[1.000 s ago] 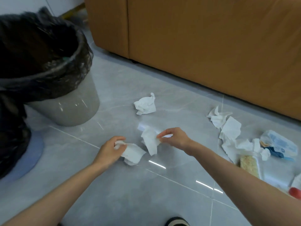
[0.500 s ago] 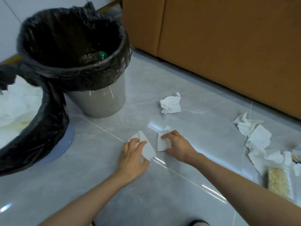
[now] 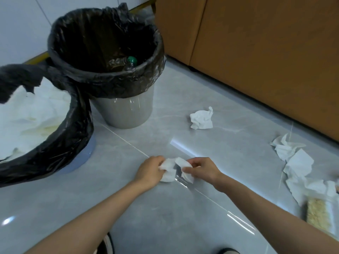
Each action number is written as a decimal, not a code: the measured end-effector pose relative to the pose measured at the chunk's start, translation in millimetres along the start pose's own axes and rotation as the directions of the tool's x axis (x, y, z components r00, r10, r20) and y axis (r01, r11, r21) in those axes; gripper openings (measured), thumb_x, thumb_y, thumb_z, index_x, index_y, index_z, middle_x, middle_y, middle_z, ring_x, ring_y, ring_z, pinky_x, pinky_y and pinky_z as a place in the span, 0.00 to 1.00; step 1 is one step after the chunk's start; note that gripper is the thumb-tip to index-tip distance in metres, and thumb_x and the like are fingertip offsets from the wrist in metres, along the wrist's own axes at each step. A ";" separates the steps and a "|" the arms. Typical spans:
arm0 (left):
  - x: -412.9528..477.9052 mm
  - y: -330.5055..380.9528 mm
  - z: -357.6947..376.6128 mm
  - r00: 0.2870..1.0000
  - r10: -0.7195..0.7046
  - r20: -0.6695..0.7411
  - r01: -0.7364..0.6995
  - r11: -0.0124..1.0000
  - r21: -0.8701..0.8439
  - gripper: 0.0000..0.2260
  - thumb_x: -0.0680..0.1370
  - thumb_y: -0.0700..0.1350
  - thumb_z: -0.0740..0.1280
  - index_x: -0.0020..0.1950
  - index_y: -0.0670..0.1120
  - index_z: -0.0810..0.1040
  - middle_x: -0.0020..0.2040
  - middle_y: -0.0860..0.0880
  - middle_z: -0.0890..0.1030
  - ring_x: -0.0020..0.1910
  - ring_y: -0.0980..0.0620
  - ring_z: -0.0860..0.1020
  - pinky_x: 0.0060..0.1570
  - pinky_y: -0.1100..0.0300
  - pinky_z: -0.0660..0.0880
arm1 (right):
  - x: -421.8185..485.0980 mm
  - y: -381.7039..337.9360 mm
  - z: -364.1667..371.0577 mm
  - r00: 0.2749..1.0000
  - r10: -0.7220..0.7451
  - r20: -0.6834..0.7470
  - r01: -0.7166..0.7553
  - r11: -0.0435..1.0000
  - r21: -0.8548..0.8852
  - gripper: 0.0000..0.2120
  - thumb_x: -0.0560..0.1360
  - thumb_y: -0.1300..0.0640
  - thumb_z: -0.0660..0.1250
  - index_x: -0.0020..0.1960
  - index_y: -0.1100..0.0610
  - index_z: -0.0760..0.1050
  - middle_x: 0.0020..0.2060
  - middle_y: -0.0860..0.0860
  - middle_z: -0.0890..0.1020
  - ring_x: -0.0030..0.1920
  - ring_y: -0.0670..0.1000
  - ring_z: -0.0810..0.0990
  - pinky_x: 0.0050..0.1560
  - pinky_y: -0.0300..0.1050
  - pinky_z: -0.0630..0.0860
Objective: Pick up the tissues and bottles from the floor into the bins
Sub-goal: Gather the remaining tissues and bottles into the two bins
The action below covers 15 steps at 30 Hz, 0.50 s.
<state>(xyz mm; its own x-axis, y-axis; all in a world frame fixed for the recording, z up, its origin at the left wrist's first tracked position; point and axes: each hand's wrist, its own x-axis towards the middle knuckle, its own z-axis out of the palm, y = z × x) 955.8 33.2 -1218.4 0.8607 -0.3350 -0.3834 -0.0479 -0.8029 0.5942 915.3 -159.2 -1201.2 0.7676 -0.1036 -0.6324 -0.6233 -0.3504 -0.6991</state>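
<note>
Centre-low in frame, both hands down at the floor. Left hand (image 3: 150,171) has its fingers curled round a crumpled tissue (image 3: 167,169); right hand (image 3: 203,170) pinches a second tissue (image 3: 184,165); the wads lie side by side between the hands. Tissue bin (image 3: 77,125), white paper inside, sits at the frame's left edge, up-left of the hands, left hand nearer. Bottle bin (image 3: 117,79) stands upper centre, behind it. Likely next: both wads travel left into the tissue bin

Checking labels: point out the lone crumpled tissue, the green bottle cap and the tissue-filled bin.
lone crumpled tissue (image 3: 201,119), head view, middle of the wad.
green bottle cap (image 3: 132,60), head view, top of the cap.
tissue-filled bin (image 3: 78,118), head view, right side of its rim.
</note>
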 end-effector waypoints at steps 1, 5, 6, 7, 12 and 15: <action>-1.2 4.3 -9.9 0.997 -0.039 -0.060 0.031 0.991 -0.128 0.01 0.74 0.39 0.66 0.44 0.43 0.76 0.41 0.48 0.78 0.45 0.46 0.78 0.40 0.59 0.69 | -3.8 -9.5 1.2 1.000 -0.002 0.014 0.000 0.991 0.133 0.08 0.71 0.58 0.74 0.49 0.57 0.83 0.39 0.50 0.81 0.40 0.49 0.76 0.44 0.39 0.74; -4.3 32.2 -62.4 0.964 -0.114 -0.240 -0.024 0.862 -0.506 0.05 0.74 0.39 0.69 0.42 0.48 0.78 0.36 0.55 0.78 0.37 0.54 0.75 0.42 0.56 0.76 | -20.9 -60.8 4.5 0.991 -0.102 0.084 0.052 0.887 0.460 0.08 0.74 0.59 0.70 0.52 0.59 0.83 0.36 0.49 0.79 0.35 0.47 0.73 0.43 0.37 0.76; -7.3 36.7 -78.2 0.951 -0.113 -0.288 -0.066 0.836 -0.545 0.03 0.74 0.39 0.69 0.44 0.48 0.79 0.37 0.56 0.78 0.36 0.55 0.76 0.43 0.53 0.78 | -24.8 -77.7 8.0 0.986 -0.140 0.095 0.073 0.860 0.506 0.07 0.74 0.59 0.69 0.51 0.58 0.83 0.38 0.51 0.79 0.36 0.48 0.73 0.42 0.36 0.77; -11.7 44.3 -91.4 0.938 -0.105 -0.331 -0.112 0.810 -0.575 0.03 0.75 0.40 0.69 0.46 0.47 0.79 0.38 0.56 0.79 0.35 0.58 0.77 0.43 0.52 0.79 | -29.8 -92.3 8.9 0.979 -0.179 0.096 0.101 0.838 0.536 0.06 0.75 0.60 0.69 0.50 0.58 0.83 0.41 0.53 0.79 0.39 0.49 0.73 0.43 0.36 0.77; -50.7 63.6 -161.8 0.821 -0.045 -0.570 -0.351 0.747 -0.564 0.07 0.75 0.41 0.69 0.46 0.54 0.81 0.42 0.54 0.83 0.41 0.55 0.82 0.39 0.58 0.80 | -57.4 -178.7 21.4 0.900 -0.431 0.071 0.324 0.768 0.553 0.09 0.76 0.62 0.67 0.53 0.62 0.82 0.43 0.55 0.84 0.43 0.50 0.81 0.44 0.37 0.79; -76.7 55.0 -200.0 0.688 -0.030 -0.725 -0.426 0.793 -0.436 0.13 0.74 0.39 0.69 0.45 0.59 0.81 0.47 0.53 0.82 0.45 0.55 0.81 0.45 0.58 0.79 | -73.7 -224.0 39.7 0.821 -0.566 0.078 0.461 0.736 0.496 0.10 0.75 0.63 0.67 0.55 0.62 0.81 0.48 0.59 0.85 0.46 0.54 0.82 0.50 0.45 0.81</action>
<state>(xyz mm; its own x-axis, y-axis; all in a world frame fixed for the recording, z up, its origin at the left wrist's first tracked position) 988.5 113.3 -1014.9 0.9611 0.1510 0.2312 -0.1830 -0.2787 0.9428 992.4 -36.1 -1011.3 0.9712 0.1857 -0.1495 -0.1793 0.1556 -0.9714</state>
